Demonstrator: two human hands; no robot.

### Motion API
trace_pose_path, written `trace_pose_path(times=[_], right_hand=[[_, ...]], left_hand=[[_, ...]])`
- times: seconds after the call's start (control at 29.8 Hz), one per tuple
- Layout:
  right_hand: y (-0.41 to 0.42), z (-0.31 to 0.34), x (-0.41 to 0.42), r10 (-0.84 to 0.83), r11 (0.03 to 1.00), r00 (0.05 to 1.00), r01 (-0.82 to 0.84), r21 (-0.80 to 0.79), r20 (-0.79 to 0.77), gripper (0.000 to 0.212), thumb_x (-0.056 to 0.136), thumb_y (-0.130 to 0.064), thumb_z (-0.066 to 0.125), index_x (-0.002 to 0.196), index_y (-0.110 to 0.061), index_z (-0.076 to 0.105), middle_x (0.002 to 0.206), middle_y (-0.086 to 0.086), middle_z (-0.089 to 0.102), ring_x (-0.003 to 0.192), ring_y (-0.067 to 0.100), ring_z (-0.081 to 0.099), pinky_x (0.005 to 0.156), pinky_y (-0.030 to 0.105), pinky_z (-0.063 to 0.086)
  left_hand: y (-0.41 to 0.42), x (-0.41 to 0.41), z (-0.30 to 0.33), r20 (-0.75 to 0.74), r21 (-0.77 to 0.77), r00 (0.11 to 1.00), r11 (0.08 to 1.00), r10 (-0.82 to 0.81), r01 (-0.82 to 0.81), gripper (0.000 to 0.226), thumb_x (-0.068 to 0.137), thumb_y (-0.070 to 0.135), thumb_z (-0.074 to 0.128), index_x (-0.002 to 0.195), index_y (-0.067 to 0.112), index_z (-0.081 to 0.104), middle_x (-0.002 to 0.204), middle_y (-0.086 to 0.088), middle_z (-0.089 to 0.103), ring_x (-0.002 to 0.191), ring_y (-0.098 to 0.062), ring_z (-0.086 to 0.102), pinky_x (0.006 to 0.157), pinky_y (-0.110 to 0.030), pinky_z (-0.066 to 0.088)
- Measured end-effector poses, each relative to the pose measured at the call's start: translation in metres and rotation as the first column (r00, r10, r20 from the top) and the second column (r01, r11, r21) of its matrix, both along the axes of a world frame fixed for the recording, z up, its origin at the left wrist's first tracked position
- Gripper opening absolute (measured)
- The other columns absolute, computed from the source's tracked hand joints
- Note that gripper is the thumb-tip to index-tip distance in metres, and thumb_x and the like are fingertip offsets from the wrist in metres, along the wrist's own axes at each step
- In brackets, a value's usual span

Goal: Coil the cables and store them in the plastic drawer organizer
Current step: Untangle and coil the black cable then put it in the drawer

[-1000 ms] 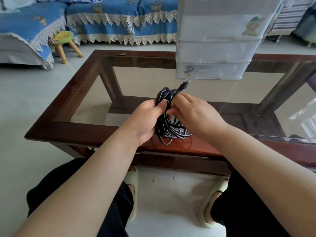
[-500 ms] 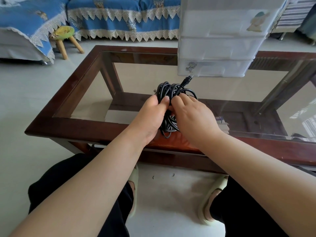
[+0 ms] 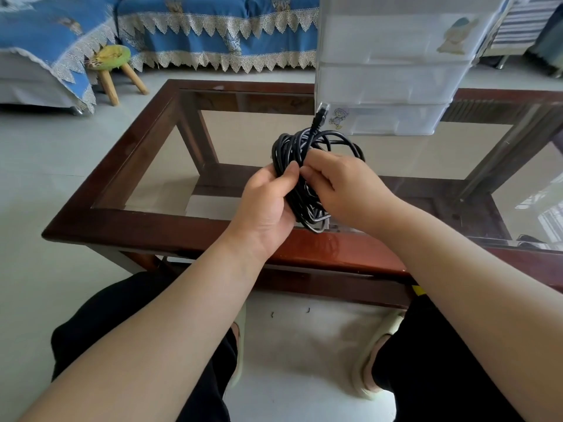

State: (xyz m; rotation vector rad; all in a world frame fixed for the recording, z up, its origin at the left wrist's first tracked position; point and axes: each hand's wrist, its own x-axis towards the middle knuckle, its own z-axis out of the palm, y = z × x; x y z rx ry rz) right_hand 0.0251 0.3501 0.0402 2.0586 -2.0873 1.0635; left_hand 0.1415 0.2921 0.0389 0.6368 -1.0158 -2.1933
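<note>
Both hands meet above the near edge of the glass-topped, dark wood-framed surface point(image 3: 146, 220). The left hand point(image 3: 268, 202) has its fingers closed round one bundle of coiled black cable point(image 3: 300, 153), thumb pressed on the loops; the right hand point(image 3: 344, 184) pinches the same bundle from the other side. One clear plug end point(image 3: 321, 109) sticks up from the coil, in front of the translucent white plastic drawer organizer point(image 3: 393, 80), whose three drawers are shut. Beyond stand one small green-topped wooden stool point(image 3: 114, 60) and a blue lace-trimmed sofa cover point(image 3: 213, 28).
</note>
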Motion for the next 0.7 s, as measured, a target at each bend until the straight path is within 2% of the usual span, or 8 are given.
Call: trace_pose_path(times=[0.13,0.23,0.34,0.4,0.5,0.6,0.7], right_hand=[[0.000,0.004,0.001,-0.036,0.995,0.970,0.013,0.096,0.238,0.033,0.098,-0.017,0.046,0.067,-0.022,0.035,0.057,-0.009,0.038,0.051,0.006,0.036,0.050,0.020,0.029],[-0.001,0.009,0.005,-0.071,0.990,0.923,0.020,0.137,0.378,0.034,0.099,-0.018,0.045,0.066,-0.024,0.036,0.058,-0.009,0.040,0.051,0.003,0.036,0.050,0.016,0.031],[-0.001,0.012,0.009,-0.092,0.990,0.855,0.022,0.140,0.510,0.032,0.099,-0.018,0.043,0.067,-0.017,0.039,0.061,-0.005,0.040,0.051,0.004,0.032,0.051,0.015,0.030],[-0.002,0.013,0.011,-0.112,0.991,0.823,0.048,0.129,0.557,0.032,0.099,-0.019,0.043,0.068,-0.015,0.039,0.060,-0.005,0.037,0.051,0.004,0.030,0.050,0.017,0.029],[-0.003,0.014,0.018,-0.147,0.989,0.807,0.121,0.084,0.573,0.037,0.099,-0.019,0.044,0.063,-0.020,0.035,0.053,-0.011,0.033,0.047,0.004,0.031,0.047,0.016,0.026],[-0.005,0.016,0.022,-0.179,0.983,0.788,0.168,0.074,0.589,0.037,0.099,-0.019,0.042,0.063,-0.020,0.033,0.052,-0.011,0.032,0.045,0.004,0.031,0.045,0.017,0.026],[-0.006,0.021,0.021,-0.205,0.978,0.726,0.171,0.116,0.656,0.037,0.099,-0.018,0.041,0.063,-0.018,0.032,0.051,-0.011,0.031,0.041,0.002,0.029,0.043,0.015,0.026]], left_hand=[[0.001,-0.001,0.001,-0.057,-0.023,0.998,0.999,0.022,-0.023,0.024,0.100,0.004,0.040,0.114,0.001,0.059,0.105,-0.015,0.067,0.097,-0.021,0.068,0.080,-0.029,0.055],[0.004,-0.005,-0.001,-0.065,-0.086,0.995,0.993,0.076,-0.082,0.028,0.099,0.002,0.041,0.125,-0.001,0.053,0.115,-0.018,0.063,0.107,-0.024,0.064,0.089,-0.033,0.054],[0.005,-0.009,-0.002,-0.046,-0.225,0.984,0.958,0.171,-0.177,0.031,0.095,0.003,0.047,0.126,0.001,0.051,0.121,-0.020,0.060,0.116,-0.027,0.060,0.099,-0.037,0.048],[0.006,-0.011,-0.002,-0.028,-0.331,0.973,0.916,0.231,-0.227,0.032,0.089,0.009,0.051,0.120,0.009,0.054,0.119,-0.016,0.062,0.116,-0.024,0.059,0.101,-0.038,0.046],[0.006,-0.013,-0.001,-0.019,-0.412,0.958,0.871,0.285,-0.267,0.031,0.086,0.013,0.052,0.117,0.015,0.052,0.114,-0.008,0.062,0.113,-0.019,0.060,0.098,-0.035,0.047],[0.005,-0.014,-0.002,-0.031,-0.445,0.953,0.850,0.302,-0.284,0.036,0.088,0.012,0.052,0.124,0.010,0.047,0.114,-0.005,0.061,0.112,-0.017,0.060,0.093,-0.030,0.048],[0.005,-0.015,-0.002,-0.026,-0.476,0.952,0.834,0.304,-0.279,0.041,0.089,0.012,0.052,0.128,0.007,0.043,0.118,-0.007,0.060,0.114,-0.016,0.059,0.093,-0.029,0.047]])
